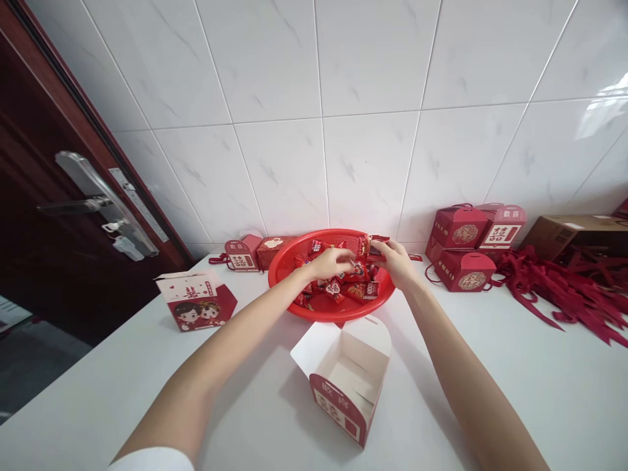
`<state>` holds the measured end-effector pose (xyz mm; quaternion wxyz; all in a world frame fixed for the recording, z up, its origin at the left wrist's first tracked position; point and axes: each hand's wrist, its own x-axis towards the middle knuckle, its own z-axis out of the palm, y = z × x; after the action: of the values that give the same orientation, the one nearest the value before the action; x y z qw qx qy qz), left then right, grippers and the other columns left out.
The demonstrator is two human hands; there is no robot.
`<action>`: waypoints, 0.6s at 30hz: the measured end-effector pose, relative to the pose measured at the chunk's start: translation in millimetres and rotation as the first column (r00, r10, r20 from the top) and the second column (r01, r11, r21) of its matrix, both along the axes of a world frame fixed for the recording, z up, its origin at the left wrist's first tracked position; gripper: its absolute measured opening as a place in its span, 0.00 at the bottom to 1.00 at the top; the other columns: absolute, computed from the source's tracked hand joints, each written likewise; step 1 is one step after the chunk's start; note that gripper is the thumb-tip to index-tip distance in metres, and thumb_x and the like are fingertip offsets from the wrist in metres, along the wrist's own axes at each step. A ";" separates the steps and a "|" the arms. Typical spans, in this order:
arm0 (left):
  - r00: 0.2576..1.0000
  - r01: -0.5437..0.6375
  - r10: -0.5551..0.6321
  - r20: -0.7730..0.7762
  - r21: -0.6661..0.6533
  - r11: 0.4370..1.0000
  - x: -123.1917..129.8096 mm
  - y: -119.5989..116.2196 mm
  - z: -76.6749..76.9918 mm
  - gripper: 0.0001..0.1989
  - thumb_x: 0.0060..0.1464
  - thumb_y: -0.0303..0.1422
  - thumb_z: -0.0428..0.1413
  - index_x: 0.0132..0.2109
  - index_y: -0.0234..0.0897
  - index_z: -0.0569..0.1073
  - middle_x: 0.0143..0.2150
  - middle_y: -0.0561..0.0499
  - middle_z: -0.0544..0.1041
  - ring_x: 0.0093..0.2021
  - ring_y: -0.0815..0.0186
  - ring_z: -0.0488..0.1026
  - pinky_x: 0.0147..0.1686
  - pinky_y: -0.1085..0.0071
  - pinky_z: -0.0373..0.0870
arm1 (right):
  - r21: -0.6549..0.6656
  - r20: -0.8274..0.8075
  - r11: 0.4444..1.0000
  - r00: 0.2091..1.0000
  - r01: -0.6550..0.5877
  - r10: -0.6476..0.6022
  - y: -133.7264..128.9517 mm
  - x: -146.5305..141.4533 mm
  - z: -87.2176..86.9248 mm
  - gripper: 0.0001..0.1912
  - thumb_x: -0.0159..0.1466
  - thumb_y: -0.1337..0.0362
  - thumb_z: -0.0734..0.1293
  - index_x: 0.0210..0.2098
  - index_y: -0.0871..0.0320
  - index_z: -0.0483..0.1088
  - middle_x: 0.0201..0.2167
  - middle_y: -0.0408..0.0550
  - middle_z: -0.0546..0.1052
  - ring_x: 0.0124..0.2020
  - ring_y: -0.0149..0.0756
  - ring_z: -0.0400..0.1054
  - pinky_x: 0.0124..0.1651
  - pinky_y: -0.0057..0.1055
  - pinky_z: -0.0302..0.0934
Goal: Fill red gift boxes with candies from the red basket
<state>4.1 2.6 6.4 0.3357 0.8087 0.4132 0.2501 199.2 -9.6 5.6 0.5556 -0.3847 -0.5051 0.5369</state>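
Red-wrapped packets (335, 288) lie heaped in the red basket (321, 306), mid-table near the wall. My R hand (395, 263) is closed on a few more at the basket's back R side. My L hand (334, 263) is over the heap, fingers bent; can't tell if it's got hold of anything. Hands are apart, w/ a small gap b/w.

Just in front of the basket, b/w my forearms: an open box (338, 409), flaps up, white inside, no packets in it. L of the basket, a 2nd box (196, 307) w/ 2 cartoon figs. on its side. By the wall, just L of & behind the basket, small red boxes (244, 252).

Far R: stacked red boxes (464, 245) w/ cords, then loose red ribbons (549, 288) in front of a brown carton (574, 229). All on the white table (245, 405). Far L, a dark door (34, 157) w/ keys (126, 247) hanging at the lock.
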 end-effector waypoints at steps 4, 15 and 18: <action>0.818 0.138 -0.148 -0.556 -0.061 0.989 -2.0 -3.8 -0.9 0.14 0.43 0.28 0.62 0.41 0.38 0.81 0.42 0.49 0.83 0.42 0.57 0.79 0.39 0.70 0.71 | -0.052 -0.034 0.997 0.998 0.054 -0.056 1.6 -0.7 -0.4 0.12 0.53 0.55 0.71 0.32 0.55 0.71 0.33 0.46 0.79 0.35 0.39 0.75 0.37 0.33 0.71; 0.671 0.122 -0.127 -0.730 -0.060 0.991 9.1 -13.3 -0.3 0.19 0.38 0.23 0.61 0.41 0.39 0.81 0.36 0.49 0.82 0.34 0.58 0.76 0.28 0.70 0.65 | 0.003 0.028 0.999 0.999 0.040 -0.040 -5.3 -4.2 3.2 0.17 0.49 0.51 0.73 0.31 0.56 0.73 0.33 0.47 0.80 0.38 0.42 0.74 0.39 0.34 0.68; 0.662 0.109 -0.131 -0.738 -0.078 0.991 10.3 -16.7 3.1 0.19 0.41 0.24 0.60 0.43 0.38 0.80 0.35 0.49 0.82 0.33 0.60 0.76 0.28 0.71 0.66 | 0.027 0.031 0.999 0.999 0.027 -0.028 -5.8 -4.3 3.0 0.18 0.49 0.50 0.73 0.32 0.57 0.73 0.32 0.47 0.80 0.38 0.41 0.74 0.40 0.34 0.68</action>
<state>14.4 -14.1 9.5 0.1655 0.8613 0.4630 -0.1279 194.8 -15.4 8.5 0.5599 -0.3925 -0.5155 0.5164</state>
